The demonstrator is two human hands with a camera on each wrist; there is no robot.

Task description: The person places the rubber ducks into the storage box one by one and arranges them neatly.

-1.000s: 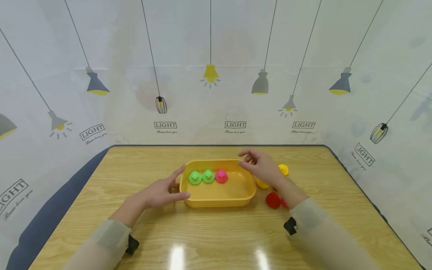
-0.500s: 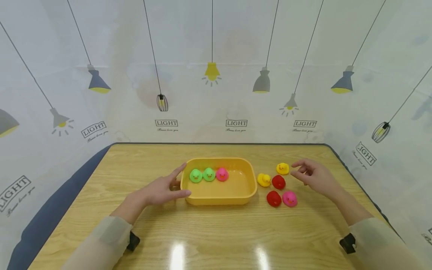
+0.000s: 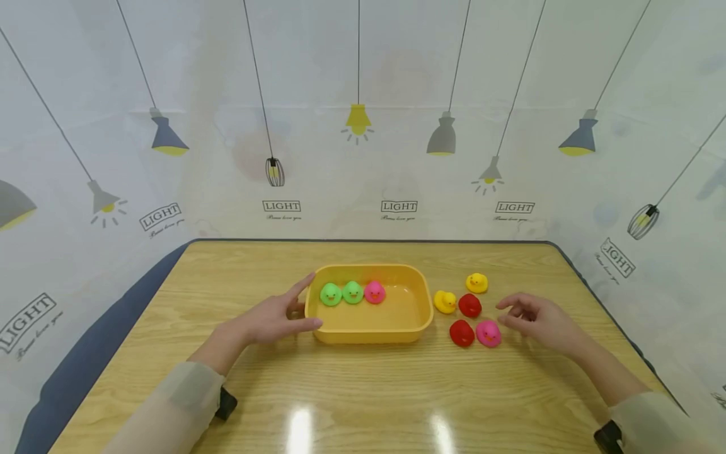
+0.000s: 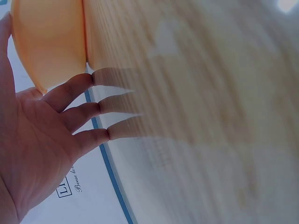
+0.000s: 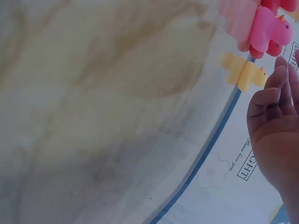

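Note:
A yellow plastic tub [image 3: 368, 337] sits on the table, with two green toy ducks [image 3: 353, 292] and one pink duck [image 3: 375, 292] in a row inside. My left hand [image 3: 275, 318] rests against the tub's left end, thumb and index finger spread along its rim. In the left wrist view, the other fingers [image 4: 77, 114] reach down to the tabletop. My right hand [image 3: 547, 325] hovers beside a second pink duck [image 3: 489, 333], right of the tub, fingers loosely bent and holding nothing. Two red toys [image 3: 462, 333] and two yellow ducks [image 3: 477, 283] lie near that duck.
The wooden table [image 3: 363, 391] has a dark edge at the back. Behind it hangs a pale cloth [image 3: 363, 183] printed with lamps. The loose toys form a small cluster just beyond the tub's right end.
My right hand has moved from over the tub's right end out to the right, past the loose toys, then toward me beside the pink duck. My left hand stays at the tub.

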